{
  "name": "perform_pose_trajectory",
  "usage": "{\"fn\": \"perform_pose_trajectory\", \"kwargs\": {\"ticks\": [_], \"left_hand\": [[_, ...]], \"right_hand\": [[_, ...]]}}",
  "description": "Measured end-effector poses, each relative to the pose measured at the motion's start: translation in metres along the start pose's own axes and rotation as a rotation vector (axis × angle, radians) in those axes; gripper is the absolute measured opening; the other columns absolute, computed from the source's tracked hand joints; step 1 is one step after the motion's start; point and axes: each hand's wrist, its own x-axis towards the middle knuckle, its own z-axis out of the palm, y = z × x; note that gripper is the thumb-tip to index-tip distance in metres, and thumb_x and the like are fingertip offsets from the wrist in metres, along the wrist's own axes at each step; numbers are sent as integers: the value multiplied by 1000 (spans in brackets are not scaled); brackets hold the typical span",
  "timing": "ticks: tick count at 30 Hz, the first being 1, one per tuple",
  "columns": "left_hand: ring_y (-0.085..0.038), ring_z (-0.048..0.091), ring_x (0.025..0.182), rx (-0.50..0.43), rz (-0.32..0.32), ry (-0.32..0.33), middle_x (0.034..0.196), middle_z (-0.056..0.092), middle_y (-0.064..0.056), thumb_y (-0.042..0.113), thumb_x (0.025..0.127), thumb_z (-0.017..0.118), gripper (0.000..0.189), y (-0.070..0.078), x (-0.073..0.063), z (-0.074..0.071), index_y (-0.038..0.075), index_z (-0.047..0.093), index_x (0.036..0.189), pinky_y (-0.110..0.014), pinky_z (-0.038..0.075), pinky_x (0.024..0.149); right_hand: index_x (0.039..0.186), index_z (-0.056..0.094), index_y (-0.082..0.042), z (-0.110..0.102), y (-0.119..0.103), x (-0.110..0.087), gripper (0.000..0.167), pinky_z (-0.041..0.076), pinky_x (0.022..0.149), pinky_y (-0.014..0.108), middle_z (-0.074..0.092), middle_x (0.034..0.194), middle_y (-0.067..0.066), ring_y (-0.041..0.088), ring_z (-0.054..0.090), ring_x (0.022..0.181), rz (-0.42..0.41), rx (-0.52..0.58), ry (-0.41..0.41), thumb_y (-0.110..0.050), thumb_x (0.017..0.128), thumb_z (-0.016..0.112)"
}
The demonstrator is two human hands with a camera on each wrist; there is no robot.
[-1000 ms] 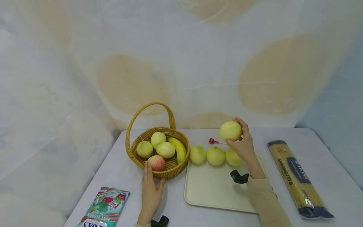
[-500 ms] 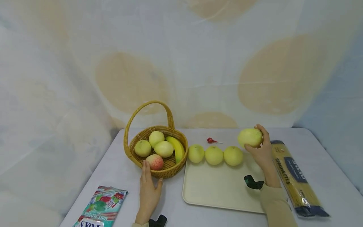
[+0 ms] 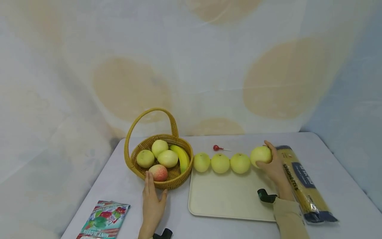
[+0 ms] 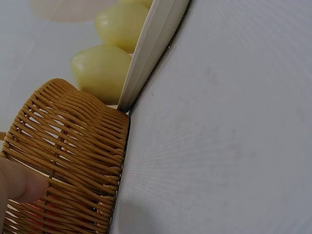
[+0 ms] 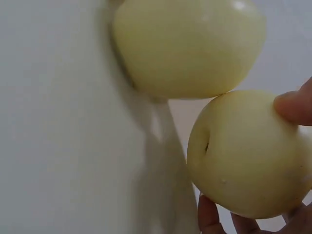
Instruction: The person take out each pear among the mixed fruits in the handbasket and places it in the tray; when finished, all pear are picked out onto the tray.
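Observation:
My right hand (image 3: 274, 169) grips a yellow-green apple (image 3: 260, 156) at the back right of the cream tray (image 3: 229, 199). In the right wrist view, the thumb and fingers hold this apple (image 5: 248, 156), which touches or nearly touches the neighbouring apple (image 5: 190, 48). Three similar apples (image 3: 220, 163) line the tray's back edge. My left hand (image 3: 153, 204) rests with straight fingers at the front rim of the wicker basket (image 3: 178, 183), beside a pink-blushed peach (image 3: 159, 173). The left wrist view shows a fingertip against the basket's woven side (image 4: 73, 141).
Inside the basket lie several pale green fruits (image 3: 167, 158) and a banana (image 3: 181, 157); its handle arches high. A red lollipop (image 3: 217, 148) is behind the tray. A spaghetti pack (image 3: 304, 182) lies close to the right forearm, a candy bag (image 3: 104, 219) at front left.
My right hand has carried the apple rightward and then down to the end of the row. The left hand stays at the basket, and the whole view has shifted slightly.

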Motion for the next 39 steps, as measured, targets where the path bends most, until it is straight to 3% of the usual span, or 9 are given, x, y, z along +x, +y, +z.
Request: {"fn": "perform_pose_trajectory", "kwargs": {"ticks": [6, 9, 12, 15, 23, 28, 33, 36, 39], "left_hand": [[-44, 23, 143, 2, 1, 5, 164, 10, -12, 11, 86, 71, 96, -2, 0, -1, 13, 6, 157, -62, 25, 112], [-44, 23, 143, 4, -3, 4, 164, 9, -12, 11, 86, 71, 96, -2, 0, -1, 13, 6, 157, -62, 25, 112], [-44, 22, 143, 7, -5, 2, 164, 9, -12, 12, 87, 70, 96, -2, -1, -2, 14, 5, 157, -62, 25, 113], [-44, 22, 144, 6, -9, 1, 164, 9, -12, 12, 87, 70, 96, -3, -1, -3, 14, 5, 157, -61, 25, 113], [-43, 22, 144, 8, -7, 3, 164, 8, -10, 13, 87, 70, 96, -4, -2, -4, 13, 6, 157, -61, 25, 113], [-44, 23, 143, 12, -3, 11, 164, 9, -11, 12, 86, 71, 96, -5, -3, -5, 12, 7, 157, -62, 25, 112], [-44, 21, 144, 5, -9, -1, 164, 8, -11, 12, 86, 70, 96, -3, -1, -4, 12, 6, 157, -63, 24, 113], [-44, 21, 144, 0, 1, 1, 164, 8, -12, 10, 86, 70, 95, -1, 0, -2, 12, 7, 157, -63, 24, 113], [-46, 22, 143, -2, 12, 9, 164, 10, -14, 8, 86, 70, 95, 0, 0, -1, 11, 8, 157, -63, 25, 112]], "right_hand": [[154, 27, -18, 4, 2, -1, 76, 39, 99, 56, 32, 153, 18, 43, 30, 138, 1, 24, -11, 2, 88, 60], [148, 40, -14, 6, 2, -1, 60, 38, 105, 31, 48, 140, -1, 18, 37, 135, -34, 50, 10, 1, 92, 57], [141, 47, -7, 8, 2, -2, 49, 34, 95, 7, 54, 121, -23, -5, 43, 120, -96, 96, 31, 0, 94, 55], [140, 48, -4, 10, 2, -3, 45, 32, 90, 2, 53, 115, -30, -12, 43, 112, -140, 146, 37, -1, 95, 53], [140, 47, -6, 10, -11, -7, 42, 36, 98, 7, 47, 135, -10, -9, 36, 122, -129, 122, 93, -12, 99, 53], [139, 49, -6, 9, -28, -6, 42, 35, 107, 14, 45, 138, -13, -7, 35, 129, -166, 121, 131, -10, 98, 54], [134, 53, -2, 15, -41, -3, 41, 32, 102, 7, 46, 132, -17, -11, 36, 124, -247, 117, 159, 0, 94, 57], [131, 55, -2, 23, -47, 0, 40, 34, 108, 20, 50, 134, -3, -1, 38, 125, -247, 81, 148, 3, 91, 58], [127, 58, -1, 32, -50, 3, 40, 29, 111, 47, 49, 137, 14, 21, 32, 133, -270, 16, 157, 5, 88, 59]]}}
